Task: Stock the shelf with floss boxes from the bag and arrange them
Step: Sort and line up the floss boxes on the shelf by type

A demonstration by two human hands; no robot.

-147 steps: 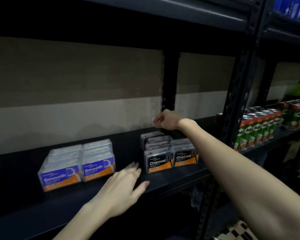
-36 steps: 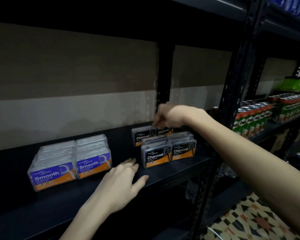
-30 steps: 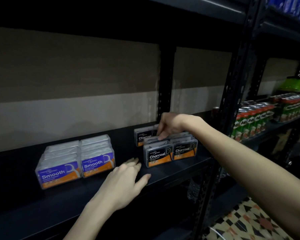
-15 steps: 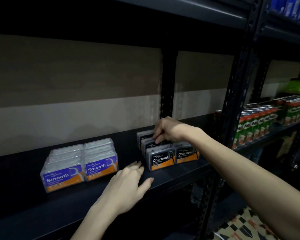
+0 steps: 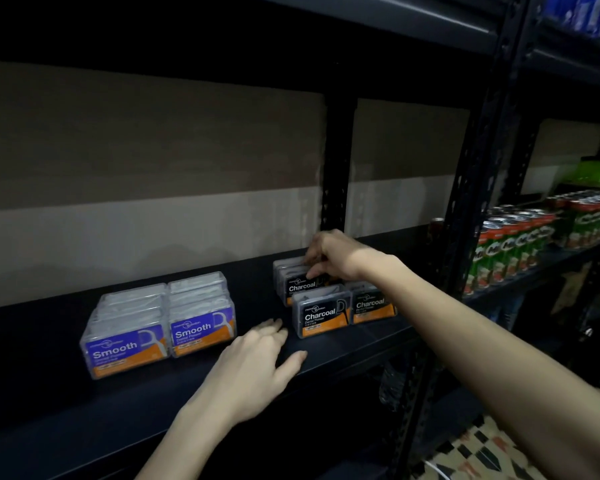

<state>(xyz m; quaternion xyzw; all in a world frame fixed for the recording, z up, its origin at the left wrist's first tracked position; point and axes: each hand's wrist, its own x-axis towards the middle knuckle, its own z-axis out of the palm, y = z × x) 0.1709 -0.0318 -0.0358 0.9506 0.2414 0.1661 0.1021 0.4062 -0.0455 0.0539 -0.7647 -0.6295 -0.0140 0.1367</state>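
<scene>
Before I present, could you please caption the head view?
Right hand grips a rear black-labelled plastic Charcoal floss box; left hand rests on the dark metal shelf.

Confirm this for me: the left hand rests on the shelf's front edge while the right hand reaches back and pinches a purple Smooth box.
Wrong box. The right hand pinches a black Charcoal box at the rear of its row, not a purple one; the head view shows it. The left hand does rest on the shelf, at its front edge.

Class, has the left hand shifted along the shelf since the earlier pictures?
No. The left hand still rests on the shelf, just right of the Smooth boxes.
</scene>
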